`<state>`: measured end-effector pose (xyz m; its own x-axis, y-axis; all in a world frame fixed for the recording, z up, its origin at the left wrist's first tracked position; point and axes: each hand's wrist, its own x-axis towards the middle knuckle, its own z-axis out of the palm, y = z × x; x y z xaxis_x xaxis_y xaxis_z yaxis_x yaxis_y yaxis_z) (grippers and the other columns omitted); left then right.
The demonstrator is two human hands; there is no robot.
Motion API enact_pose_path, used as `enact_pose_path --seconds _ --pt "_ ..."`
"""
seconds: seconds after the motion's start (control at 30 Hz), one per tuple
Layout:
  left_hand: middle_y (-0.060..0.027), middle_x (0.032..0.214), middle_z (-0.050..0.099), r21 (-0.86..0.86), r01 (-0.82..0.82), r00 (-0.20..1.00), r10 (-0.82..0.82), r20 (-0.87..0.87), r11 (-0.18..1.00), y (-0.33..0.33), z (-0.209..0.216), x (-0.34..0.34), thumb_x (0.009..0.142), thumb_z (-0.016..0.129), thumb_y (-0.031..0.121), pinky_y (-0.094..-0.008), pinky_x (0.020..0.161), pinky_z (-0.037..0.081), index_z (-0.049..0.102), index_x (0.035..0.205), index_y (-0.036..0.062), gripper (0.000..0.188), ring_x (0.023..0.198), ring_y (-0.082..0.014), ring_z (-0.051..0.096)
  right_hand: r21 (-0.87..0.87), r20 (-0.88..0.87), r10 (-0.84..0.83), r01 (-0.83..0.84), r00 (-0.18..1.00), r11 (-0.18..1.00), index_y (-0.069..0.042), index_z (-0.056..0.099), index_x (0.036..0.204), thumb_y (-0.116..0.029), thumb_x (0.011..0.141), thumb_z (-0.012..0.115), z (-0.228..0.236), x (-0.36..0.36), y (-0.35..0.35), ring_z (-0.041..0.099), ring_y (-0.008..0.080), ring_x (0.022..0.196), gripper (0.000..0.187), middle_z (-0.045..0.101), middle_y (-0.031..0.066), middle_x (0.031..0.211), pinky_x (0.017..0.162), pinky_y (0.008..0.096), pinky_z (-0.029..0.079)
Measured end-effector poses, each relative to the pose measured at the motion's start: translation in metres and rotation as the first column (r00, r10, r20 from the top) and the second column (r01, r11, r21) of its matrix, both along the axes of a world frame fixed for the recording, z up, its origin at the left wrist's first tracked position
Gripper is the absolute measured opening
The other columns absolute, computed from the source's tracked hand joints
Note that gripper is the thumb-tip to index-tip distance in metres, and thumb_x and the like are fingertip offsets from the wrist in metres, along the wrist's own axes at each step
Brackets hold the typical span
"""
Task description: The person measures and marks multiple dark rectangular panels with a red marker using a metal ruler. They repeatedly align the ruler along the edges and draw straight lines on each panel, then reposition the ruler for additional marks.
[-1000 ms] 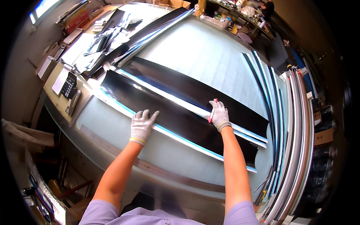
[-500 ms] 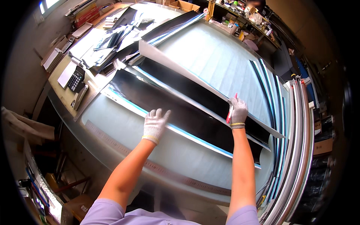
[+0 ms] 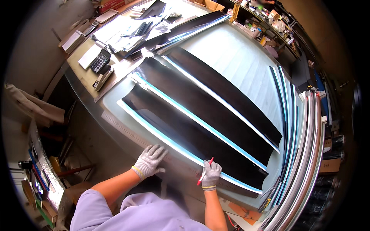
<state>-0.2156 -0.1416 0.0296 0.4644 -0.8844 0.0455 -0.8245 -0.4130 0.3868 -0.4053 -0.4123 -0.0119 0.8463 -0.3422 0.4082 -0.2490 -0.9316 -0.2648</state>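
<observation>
My left hand (image 3: 150, 161), in a grey knit glove, is open with fingers spread at the table's near edge, close to the ruler strip (image 3: 125, 128). A red pen (image 3: 200, 180) is gripped in my gloved right hand (image 3: 211, 174), which is at the near white-and-blue edge of the closest black sheet (image 3: 185, 134). Whether its fingers also pinch that edge, I cannot tell. Beyond it, a middle black sheet (image 3: 208, 113) and a far black sheet (image 3: 227, 86) lie side by side, long edges roughly parallel.
Long thin strips (image 3: 287, 127) and curved rails (image 3: 314, 142) run along the table's right side. At the far left are a calculator (image 3: 100, 60), a stapler (image 3: 103, 79) and piled dark offcuts (image 3: 140, 32). Cluttered shelves (image 3: 266, 21) stand behind; a cloth (image 3: 34, 104) hangs at left.
A sheet that stood pale side toward me at the far side is no longer raised; three black sheets now lie flat. Both hands have come nearer to me, the right still holding the pen.
</observation>
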Motion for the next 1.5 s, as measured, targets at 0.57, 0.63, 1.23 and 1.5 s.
enact_pose_path --seconds 0.57,0.63,1.23,1.5 --pt "-0.0167 0.127 0.066 -0.553 -0.443 0.640 0.681 0.356 0.705 0.027 0.056 0.080 0.070 0.075 -0.003 -0.0458 0.110 0.049 0.068 0.132 0.0070 0.063 0.129 -0.0356 0.060 0.482 -0.032 0.138 -0.106 0.990 0.870 -0.005 0.071 0.114 0.010 0.065 0.071 0.130 -0.022 0.018 0.064 0.0205 0.077 0.052 0.063 0.0073 0.088 0.072 0.0345 0.054" --pt "-0.0187 0.125 0.064 -0.731 -0.647 0.498 0.847 -0.188 0.219 0.009 0.026 0.095 0.077 0.076 -0.005 -0.0446 0.097 0.053 0.056 0.143 -0.0009 0.068 0.118 -0.0330 0.061 0.293 -0.041 0.082 -0.066 0.996 0.954 -0.005 0.071 0.115 0.012 0.063 0.070 0.151 -0.021 0.000 0.064 0.0211 0.079 0.055 0.063 0.0075 0.090 0.073 0.0341 0.054" --pt "-0.0156 0.082 0.073 0.119 -0.982 -0.037 0.462 -0.886 0.149 0.120 -0.061 0.102 0.097 0.070 0.009 -0.0327 0.054 0.061 0.070 0.098 -0.0091 0.018 0.062 -0.0200 0.070 0.360 -0.150 0.051 0.007 0.987 0.933 -0.010 0.069 0.120 -0.007 0.054 0.091 0.053 -0.033 -0.014 0.060 0.0385 0.093 0.069 0.060 0.0159 0.097 0.083 0.0491 0.048" --pt "-0.0117 0.076 0.069 0.107 -0.964 0.024 0.485 -0.874 0.241 0.103 -0.051 0.108 0.096 0.075 0.015 -0.0329 0.052 0.060 0.066 0.093 -0.0057 0.023 0.057 -0.0197 0.068 0.362 -0.146 -0.010 0.063 0.989 0.930 -0.010 0.071 0.120 -0.005 0.057 0.092 0.038 0.004 0.005 0.060 0.0392 0.103 0.067 0.063 0.0165 0.106 0.094 0.0497 0.048"
